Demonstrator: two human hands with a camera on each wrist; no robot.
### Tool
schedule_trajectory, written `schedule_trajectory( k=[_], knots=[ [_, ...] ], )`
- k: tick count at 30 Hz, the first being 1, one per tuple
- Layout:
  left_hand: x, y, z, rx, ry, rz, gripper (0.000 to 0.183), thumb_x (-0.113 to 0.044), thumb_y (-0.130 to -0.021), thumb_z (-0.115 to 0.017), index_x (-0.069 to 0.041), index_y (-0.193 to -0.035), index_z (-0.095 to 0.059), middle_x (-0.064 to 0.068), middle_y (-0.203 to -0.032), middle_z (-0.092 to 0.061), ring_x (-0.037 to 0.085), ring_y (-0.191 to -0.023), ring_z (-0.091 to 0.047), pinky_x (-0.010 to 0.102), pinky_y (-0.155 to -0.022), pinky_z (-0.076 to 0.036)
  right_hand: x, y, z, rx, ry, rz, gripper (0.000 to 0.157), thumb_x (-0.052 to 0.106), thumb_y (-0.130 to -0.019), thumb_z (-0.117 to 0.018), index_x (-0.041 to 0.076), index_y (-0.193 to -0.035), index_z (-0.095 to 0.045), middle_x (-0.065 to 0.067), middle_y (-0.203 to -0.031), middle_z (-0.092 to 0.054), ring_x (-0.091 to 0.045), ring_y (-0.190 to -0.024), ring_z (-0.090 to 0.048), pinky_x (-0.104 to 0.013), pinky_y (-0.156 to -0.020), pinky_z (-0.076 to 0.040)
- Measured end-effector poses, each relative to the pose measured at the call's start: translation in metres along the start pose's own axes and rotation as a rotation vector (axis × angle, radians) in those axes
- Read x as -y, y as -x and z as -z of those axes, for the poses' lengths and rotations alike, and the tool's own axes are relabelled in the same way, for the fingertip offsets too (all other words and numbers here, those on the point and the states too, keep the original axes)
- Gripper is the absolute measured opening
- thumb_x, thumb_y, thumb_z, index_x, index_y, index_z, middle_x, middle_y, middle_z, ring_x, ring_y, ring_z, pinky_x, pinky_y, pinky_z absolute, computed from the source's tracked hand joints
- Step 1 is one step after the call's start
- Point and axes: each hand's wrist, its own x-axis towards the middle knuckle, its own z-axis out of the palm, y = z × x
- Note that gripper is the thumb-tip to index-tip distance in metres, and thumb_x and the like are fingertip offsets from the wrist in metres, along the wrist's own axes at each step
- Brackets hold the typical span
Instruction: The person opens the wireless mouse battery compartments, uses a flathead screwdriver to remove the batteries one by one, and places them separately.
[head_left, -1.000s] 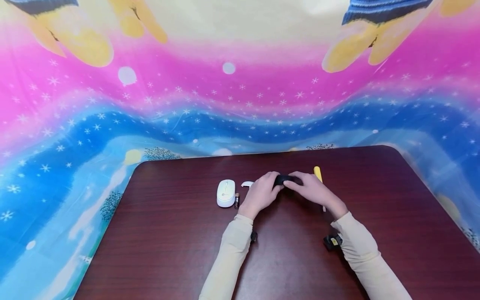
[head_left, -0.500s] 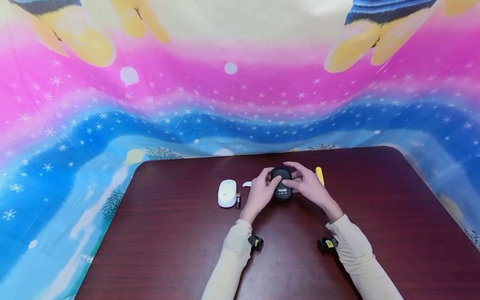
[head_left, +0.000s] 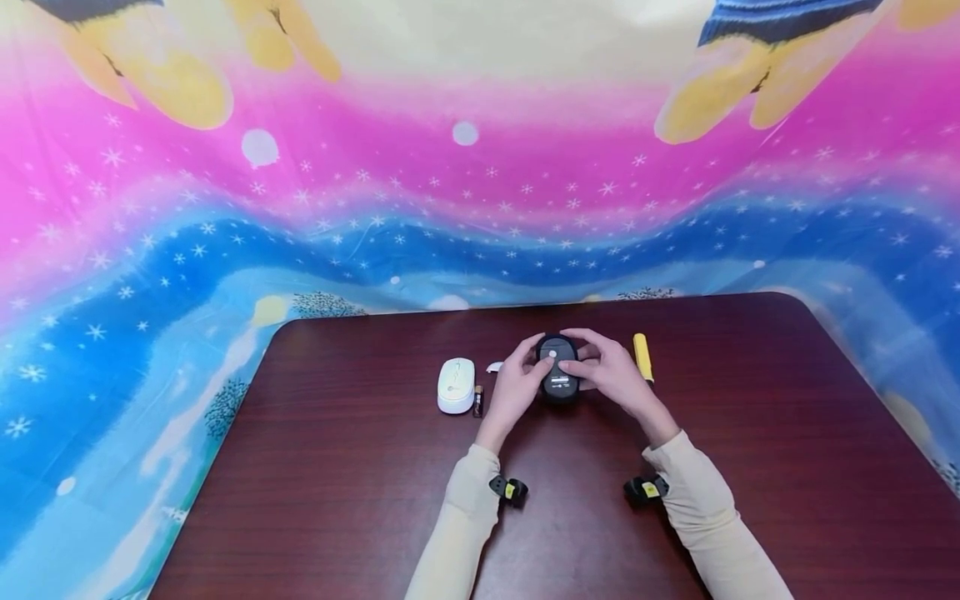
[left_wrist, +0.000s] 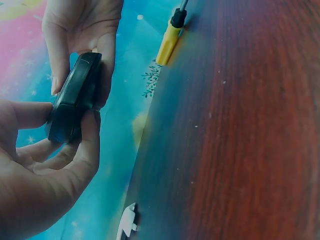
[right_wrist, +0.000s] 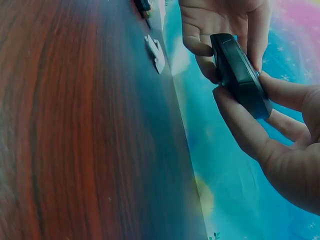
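1. A printed backdrop (head_left: 480, 175) of pink, blue and snowflakes fills the far left and runs past 12 o'clock, behind the dark red, wood-grained surface (head_left: 315, 475).
2. Leftmost of the loose items, a white mouse (head_left: 456, 386) lies with its buttons up, at 9 o'clock from the black mouse (head_left: 558, 392).
3. A small battery (head_left: 478, 402) lies just beside the white mouse, at its 4 o'clock.
4. A curved white piece (left_wrist: 127, 221) rests at the white mouse's 2 o'clock; in the head view the left hand (head_left: 516, 387) partly covers it.
5. The left hand is at the black mouse's 8 o'clock. Its grip pinches that mouse, thumb on the underside and fingers around the edge.
6. The black mouse is held up between both hands, its labelled underside facing the person. A pale round spot shows near the left thumb.
7. The right hand (head_left: 617, 379) is at the black mouse's 4 o'clock, its grip also pinching the mouse, thumb on the underside.
8. A yellow-handled screwdriver (head_left: 642, 357) lies on the surface at 3 o'clock, near the right hand; its black collar and part of the metal shaft show in the left wrist view.
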Motion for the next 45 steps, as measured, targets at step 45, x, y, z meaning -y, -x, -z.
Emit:
schedule_trajectory(
  k=[45],
  knots=[
    [0.001, 0.003, 0.014, 0.033, 0.036, 0.025, 0.041, -0.017, -0.101, -0.068, -0.012, -0.141, -0.062, 0.013, -0.118, -0.068, 0.021, -0.095, -0.069, 0.034, -0.068, -0.058, -0.006, -0.004, 0.01, -0.298, -0.165, -0.072, 0.042, -0.004, -0.098, -0.065, -0.016, -0.136, -0.052, -0.01, -0.084, -0.07, -0.011, -0.074, -0.073, -0.029, -0.072, -0.061]
  ],
)
